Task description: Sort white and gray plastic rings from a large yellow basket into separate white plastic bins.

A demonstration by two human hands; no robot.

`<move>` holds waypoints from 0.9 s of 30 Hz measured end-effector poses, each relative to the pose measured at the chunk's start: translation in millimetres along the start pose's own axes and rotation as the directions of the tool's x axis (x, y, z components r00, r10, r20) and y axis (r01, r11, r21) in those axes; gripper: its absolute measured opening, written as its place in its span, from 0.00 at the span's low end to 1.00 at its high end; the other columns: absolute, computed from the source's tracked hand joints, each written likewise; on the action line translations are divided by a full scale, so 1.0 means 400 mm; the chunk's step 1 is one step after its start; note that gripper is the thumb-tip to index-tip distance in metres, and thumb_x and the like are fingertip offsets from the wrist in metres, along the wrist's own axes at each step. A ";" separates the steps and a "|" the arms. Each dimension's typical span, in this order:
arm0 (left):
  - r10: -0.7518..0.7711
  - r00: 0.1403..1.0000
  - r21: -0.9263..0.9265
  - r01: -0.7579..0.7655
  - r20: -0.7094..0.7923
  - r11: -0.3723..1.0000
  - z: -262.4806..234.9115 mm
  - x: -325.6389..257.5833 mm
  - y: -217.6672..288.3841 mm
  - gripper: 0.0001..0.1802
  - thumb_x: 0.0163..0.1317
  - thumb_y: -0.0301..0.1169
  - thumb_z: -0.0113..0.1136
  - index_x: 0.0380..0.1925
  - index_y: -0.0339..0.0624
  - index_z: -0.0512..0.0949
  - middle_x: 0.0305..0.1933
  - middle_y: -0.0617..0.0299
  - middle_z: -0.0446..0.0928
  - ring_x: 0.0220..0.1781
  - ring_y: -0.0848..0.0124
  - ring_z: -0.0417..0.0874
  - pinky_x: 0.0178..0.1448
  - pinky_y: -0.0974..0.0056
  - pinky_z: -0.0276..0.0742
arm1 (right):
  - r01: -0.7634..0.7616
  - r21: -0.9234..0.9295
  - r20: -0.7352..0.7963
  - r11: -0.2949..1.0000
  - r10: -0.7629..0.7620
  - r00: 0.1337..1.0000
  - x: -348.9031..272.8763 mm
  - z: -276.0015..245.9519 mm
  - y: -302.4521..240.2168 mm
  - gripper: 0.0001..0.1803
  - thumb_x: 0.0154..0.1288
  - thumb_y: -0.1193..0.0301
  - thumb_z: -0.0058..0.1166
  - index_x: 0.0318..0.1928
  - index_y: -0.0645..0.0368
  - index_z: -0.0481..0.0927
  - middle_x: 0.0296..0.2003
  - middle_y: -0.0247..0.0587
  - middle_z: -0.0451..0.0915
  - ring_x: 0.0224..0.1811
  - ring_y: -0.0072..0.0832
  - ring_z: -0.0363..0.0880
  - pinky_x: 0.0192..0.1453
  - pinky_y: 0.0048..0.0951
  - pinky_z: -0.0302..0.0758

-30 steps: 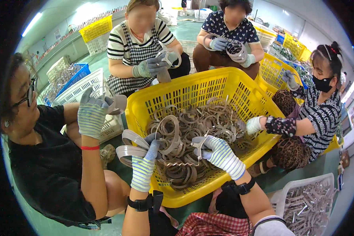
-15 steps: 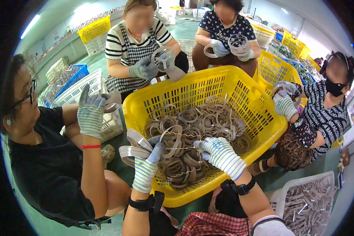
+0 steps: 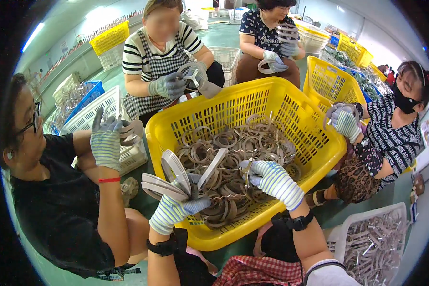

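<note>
My left hand (image 3: 171,209), in a striped glove with grey fingertips, is closed round several pale grey flat-band rings (image 3: 164,186) at the near left of the yellow basket. One more band (image 3: 212,168) shows nearly edge-on just beyond its fingers; whether the hand grips it is not clear. My right hand (image 3: 276,183), gloved alike, pinches a thin metal piece (image 3: 246,176) over the basket's middle. Thin wavy copper-coloured strips (image 3: 224,196) run left from that piece toward my left hand. Below both hands lies a tangled heap of similar rings (image 3: 224,140).
The yellow basket (image 3: 314,183) stands before me. Around it sit several co-workers handling rings: at the left (image 3: 57,190), far left (image 3: 162,57), far right (image 3: 269,43) and right (image 3: 381,128). A white crate (image 3: 348,229) of metal pieces stands at the lower right, another yellow basket (image 3: 336,76) beyond.
My left hand has turned and dropped slightly left with its rings; the band by its fingers now shows nearly edge-on. My right hand has moved slightly up and right with the thin metal piece.
</note>
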State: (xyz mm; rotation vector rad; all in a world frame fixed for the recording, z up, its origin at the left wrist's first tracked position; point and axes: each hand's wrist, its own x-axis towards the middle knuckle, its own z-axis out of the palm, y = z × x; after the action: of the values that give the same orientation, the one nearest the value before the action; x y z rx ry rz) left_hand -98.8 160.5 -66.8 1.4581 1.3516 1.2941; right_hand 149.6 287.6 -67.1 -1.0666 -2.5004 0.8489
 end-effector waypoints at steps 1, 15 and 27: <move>0.027 1.000 0.104 -0.027 0.004 0.994 -0.003 -0.001 -0.017 0.22 0.47 0.31 0.73 0.42 0.39 0.76 0.36 0.64 0.76 0.39 0.73 0.75 0.46 0.66 0.73 | 0.002 0.000 0.000 1.000 -0.002 1.000 0.002 0.003 0.005 0.22 0.56 0.76 0.54 0.54 0.56 0.75 0.44 0.50 0.80 0.48 0.42 0.79 0.51 0.34 0.75; -0.004 0.967 -0.132 -0.031 -0.255 0.991 0.119 0.000 -0.014 0.14 0.56 0.25 0.63 0.44 0.36 0.78 0.36 0.63 0.79 0.38 0.73 0.78 0.45 0.66 0.75 | -0.025 -0.198 -0.469 0.980 -0.072 0.880 0.010 0.066 -0.038 0.15 0.56 0.66 0.56 0.44 0.57 0.79 0.31 0.50 0.80 0.34 0.47 0.79 0.38 0.42 0.75; 0.106 0.929 -0.175 -0.177 -0.354 0.969 0.086 0.015 -0.029 0.28 0.50 0.25 0.65 0.54 0.39 0.71 0.60 0.52 0.68 0.60 0.62 0.71 0.61 0.59 0.68 | -0.260 0.771 0.222 0.581 0.137 0.965 -0.003 0.050 -0.101 0.16 0.63 0.58 0.55 0.37 0.60 0.78 0.24 0.36 0.79 0.17 0.17 0.72 0.23 0.18 0.69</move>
State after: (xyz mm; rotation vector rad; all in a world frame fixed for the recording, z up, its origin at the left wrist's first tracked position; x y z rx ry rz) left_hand -68.4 171.8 -83.9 1.2459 1.2978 1.7930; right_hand 118.6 256.3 -57.7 -0.9503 -1.6976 1.9245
